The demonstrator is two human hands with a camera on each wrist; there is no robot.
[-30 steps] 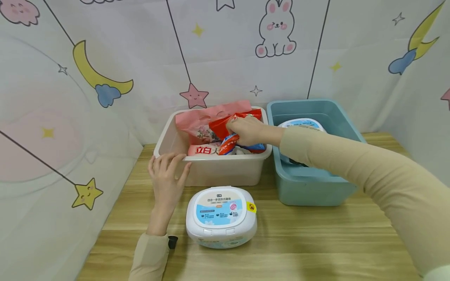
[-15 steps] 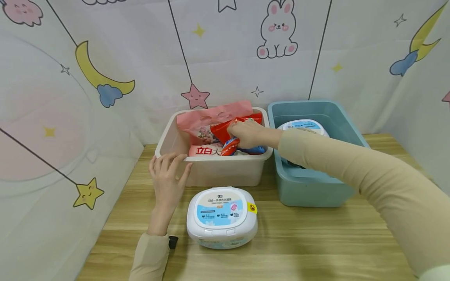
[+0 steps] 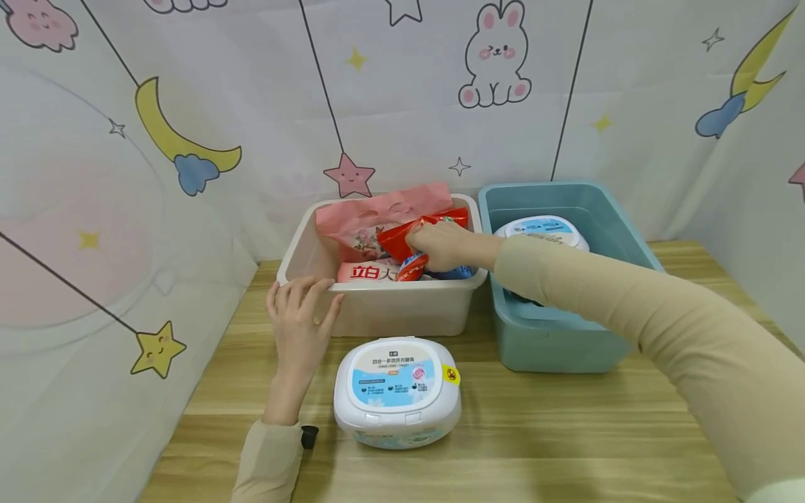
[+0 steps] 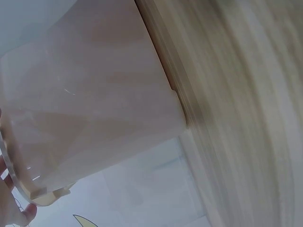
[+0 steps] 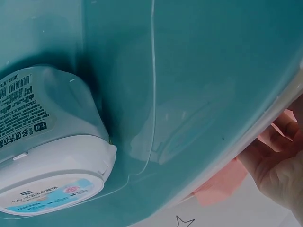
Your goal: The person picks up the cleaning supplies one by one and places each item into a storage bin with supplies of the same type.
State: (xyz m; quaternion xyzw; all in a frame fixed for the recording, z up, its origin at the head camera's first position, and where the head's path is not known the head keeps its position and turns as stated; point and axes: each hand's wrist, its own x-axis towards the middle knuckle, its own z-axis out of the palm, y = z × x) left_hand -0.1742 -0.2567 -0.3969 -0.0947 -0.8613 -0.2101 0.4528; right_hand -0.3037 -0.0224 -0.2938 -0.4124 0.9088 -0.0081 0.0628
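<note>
My right hand (image 3: pixel 440 244) reaches into the white bin (image 3: pixel 402 311) and grips a red bag (image 3: pixel 396 239) by its upper part. Curled fingers hide much of the bag; its red-and-blue lower corner shows below the hand. Behind it stands a pink flowered bag (image 3: pixel 383 206), and a pale pink packet (image 3: pixel 367 271) with red lettering lies at the front of the bin. At the bin's front left corner, my left hand (image 3: pixel 298 321) holds the rim, fingers hooked over it. In the left wrist view, the bin's outer wall (image 4: pixel 94 104) fills much of the picture.
A white laundry-capsule tub (image 3: pixel 396 377) with a blue label stands on the wooden table (image 3: pixel 534 447) before the white bin. Right beside that bin is a blue bin (image 3: pixel 560 346), holding a similar tub (image 5: pixel 57 151). A patterned cloth (image 3: pixel 402 105) hangs behind.
My right hand and the red bag have sunk slightly lower into the white bin, so less of the bag's red-and-blue corner shows. The left hand stays at the rim.
</note>
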